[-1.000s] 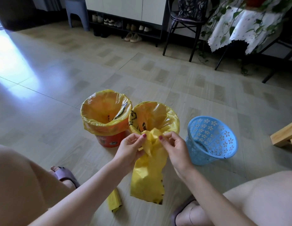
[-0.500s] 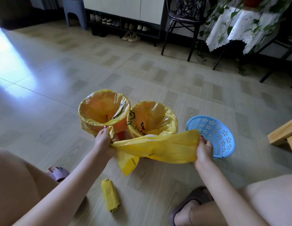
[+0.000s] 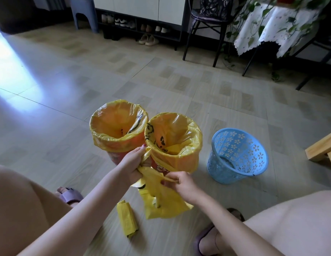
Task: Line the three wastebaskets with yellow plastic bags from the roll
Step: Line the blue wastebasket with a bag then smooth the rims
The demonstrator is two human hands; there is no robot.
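Two wastebaskets stand side by side on the floor, each with a yellow bag folded over its rim: the left one [image 3: 116, 139] and the middle one [image 3: 186, 157]. A blue perforated wastebasket [image 3: 234, 156] stands to their right with no bag in it. I hold a loose yellow bag [image 3: 161, 200] just in front of the middle basket. My left hand [image 3: 133, 165] grips its upper edge, and my right hand [image 3: 181, 183] pinches it close by. The bag hangs crumpled below my hands. The roll of yellow bags [image 3: 127, 217] lies on the floor between my feet.
My knees frame the bottom corners, with a slippered foot on each side [image 3: 70, 195]. A wooden furniture corner [image 3: 323, 146] juts in at the right. Farther back stand a black chair [image 3: 207, 21], a shoe rack, and a cloth-covered table with trailing plants [image 3: 275, 24].
Half a second ago the bag was stretched wide between my hands. My right hand has since come back in toward the left, and the bag hangs bunched below both hands.
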